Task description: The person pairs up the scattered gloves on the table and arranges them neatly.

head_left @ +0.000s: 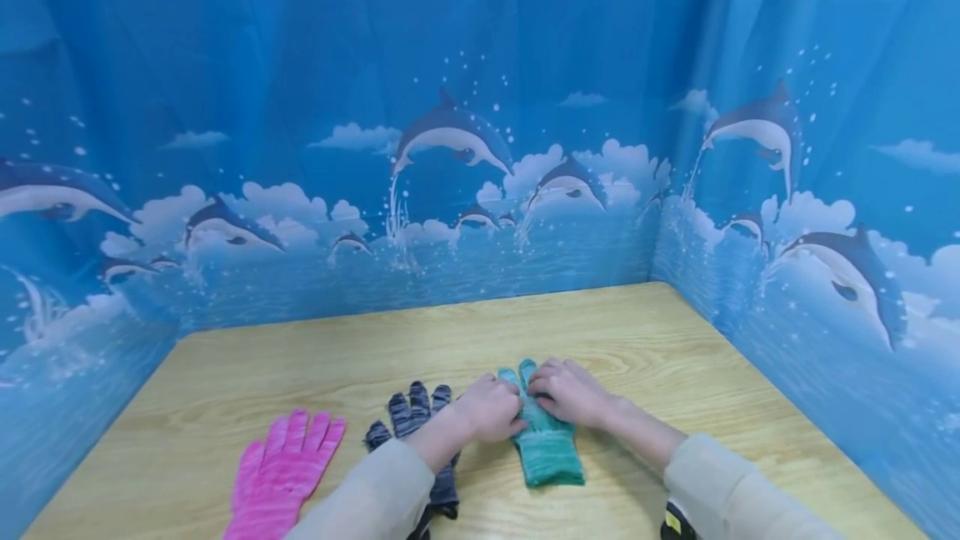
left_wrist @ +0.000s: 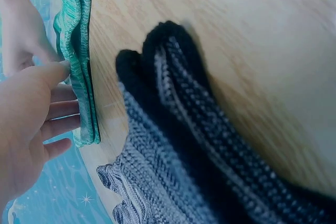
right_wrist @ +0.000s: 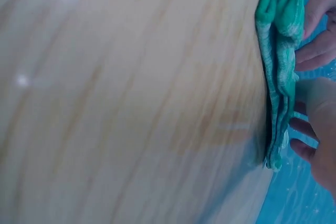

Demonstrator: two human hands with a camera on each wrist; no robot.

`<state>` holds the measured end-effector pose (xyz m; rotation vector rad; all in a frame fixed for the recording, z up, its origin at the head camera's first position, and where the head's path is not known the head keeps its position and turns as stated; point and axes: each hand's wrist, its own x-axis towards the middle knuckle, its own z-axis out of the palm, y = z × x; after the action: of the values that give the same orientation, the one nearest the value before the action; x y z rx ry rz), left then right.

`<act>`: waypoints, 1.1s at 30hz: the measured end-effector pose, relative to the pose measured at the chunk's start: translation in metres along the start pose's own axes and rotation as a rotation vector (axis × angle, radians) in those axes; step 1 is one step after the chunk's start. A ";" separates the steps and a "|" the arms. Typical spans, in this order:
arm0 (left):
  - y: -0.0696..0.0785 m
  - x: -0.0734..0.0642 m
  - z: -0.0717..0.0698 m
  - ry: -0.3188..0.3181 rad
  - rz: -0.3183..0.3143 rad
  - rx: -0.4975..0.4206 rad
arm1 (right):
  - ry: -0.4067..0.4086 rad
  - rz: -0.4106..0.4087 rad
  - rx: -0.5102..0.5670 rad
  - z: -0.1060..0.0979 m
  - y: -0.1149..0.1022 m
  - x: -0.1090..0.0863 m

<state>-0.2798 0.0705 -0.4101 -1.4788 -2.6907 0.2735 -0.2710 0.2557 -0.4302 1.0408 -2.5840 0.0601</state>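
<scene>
A green knit glove (head_left: pixel 551 448) lies on the table, its fingers pointing away and its cuff toward me. From the left, my left hand (head_left: pixel 491 408) touches its finger end; in the left wrist view the thumb (left_wrist: pixel 59 71) and spaced fingers meet the glove's upper face. My right hand (head_left: pixel 572 390) rests on the far right part, with loosely bent fingers (right_wrist: pixel 303 128) against the fabric in the right wrist view. Seen edge-on, the green glove (right_wrist: pixel 283 66) shows stacked layers. Part of it is hidden under both hands.
A dark grey striped glove (head_left: pixel 408 415) with a black cuff lies left of the green one, partly under my left forearm. Farther left is a pink glove (head_left: pixel 277 473). A blue dolphin-print curtain (head_left: pixel 337 273) borders the wooden table (head_left: pixel 637 332) at the back and sides.
</scene>
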 end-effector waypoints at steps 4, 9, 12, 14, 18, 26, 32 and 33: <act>0.000 -0.002 0.001 0.004 0.021 0.048 | 0.078 0.008 -0.028 0.002 0.000 0.006; 0.001 -0.003 0.002 0.011 0.048 0.065 | 0.085 0.060 -0.110 0.007 0.000 0.012; 0.001 -0.002 0.003 0.011 0.049 0.053 | 0.056 0.098 -0.107 0.009 0.001 0.015; 0.000 -0.002 0.003 0.008 0.049 0.048 | 0.048 0.101 -0.092 0.010 0.002 0.016; 0.000 -0.001 0.003 0.007 0.052 0.043 | 0.060 0.056 -0.071 0.011 0.006 0.019; 0.000 0.000 0.003 0.007 0.054 0.050 | 0.121 -0.040 -0.115 0.017 0.015 0.021; -0.001 0.000 0.002 0.006 0.051 0.054 | 0.131 -0.021 -0.117 0.016 0.013 0.022; -0.002 0.000 0.002 0.007 0.052 0.056 | 0.125 -0.017 -0.114 0.016 0.012 0.022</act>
<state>-0.2814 0.0694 -0.4119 -1.5332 -2.6194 0.3421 -0.2990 0.2470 -0.4367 0.9856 -2.4357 -0.0254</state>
